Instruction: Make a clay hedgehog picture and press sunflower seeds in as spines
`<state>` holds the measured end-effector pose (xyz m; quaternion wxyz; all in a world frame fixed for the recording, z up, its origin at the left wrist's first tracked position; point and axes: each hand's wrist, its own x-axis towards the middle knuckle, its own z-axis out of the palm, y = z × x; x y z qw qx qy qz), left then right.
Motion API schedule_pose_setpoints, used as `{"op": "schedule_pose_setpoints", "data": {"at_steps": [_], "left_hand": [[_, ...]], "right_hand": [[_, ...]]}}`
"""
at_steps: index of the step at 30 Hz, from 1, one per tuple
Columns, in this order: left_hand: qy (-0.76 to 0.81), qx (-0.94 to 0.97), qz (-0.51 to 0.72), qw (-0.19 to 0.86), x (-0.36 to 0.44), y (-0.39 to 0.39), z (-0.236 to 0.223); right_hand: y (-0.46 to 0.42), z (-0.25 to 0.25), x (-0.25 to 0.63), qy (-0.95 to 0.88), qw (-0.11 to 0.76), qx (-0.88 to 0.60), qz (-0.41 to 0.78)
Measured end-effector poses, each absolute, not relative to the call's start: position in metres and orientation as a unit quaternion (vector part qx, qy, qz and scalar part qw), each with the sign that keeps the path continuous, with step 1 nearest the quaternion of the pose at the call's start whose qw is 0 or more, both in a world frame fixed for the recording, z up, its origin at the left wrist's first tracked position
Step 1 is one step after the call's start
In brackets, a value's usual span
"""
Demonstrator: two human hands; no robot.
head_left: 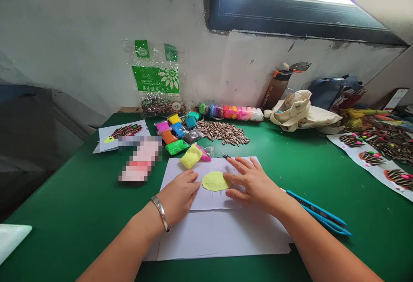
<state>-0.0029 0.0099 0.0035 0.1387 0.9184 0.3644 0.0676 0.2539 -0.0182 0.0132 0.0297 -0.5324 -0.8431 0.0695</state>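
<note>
A flat layer of pale yellow clay (215, 181) fills a rounded, wavy-edged shape drawn on a white sheet of paper (200, 202). Two small pencil-drawn legs show below it. My right hand (250, 181) lies open over the sheet, its fingertips touching the clay's right edge. My left hand (183, 194), with a silver bangle at the wrist, rests on the paper left of the clay, fingers bent a little and apart. Neither hand holds anything. Under the sheet is a larger white paper (222, 237). A packet of yellow clay (191, 156) lies at its top edge.
Several coloured clay packets (176, 129) sit beside a pile of sunflower seeds (222, 132). Behind stands a seed bag (158, 80). A blue cutter (318, 213) lies right of my hand. Decorated seed pictures (122, 133) lie left, others (371, 157) right. A cloth bag (300, 110) is at the back.
</note>
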Motion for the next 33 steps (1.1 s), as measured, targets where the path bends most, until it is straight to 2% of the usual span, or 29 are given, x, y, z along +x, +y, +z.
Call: {"op": "schedule_pose_setpoints", "data": {"at_steps": [16,24,33], "left_hand": [[0.362,0.918,0.074,0.147,-0.003,0.009,0.003],[0.357,0.920,0.086,0.139,-0.004,0.008,0.003],[0.352,0.921,0.094,0.139,-0.004,0.009,0.001]], "right_hand": [[-0.022,0.008,0.248,-0.849,0.045,-0.523,0.057],[-0.028,0.008,0.235,-0.873,0.028,-0.478,0.099],[-0.026,0.004,0.237,-0.862,0.029,-0.502,0.068]]}}
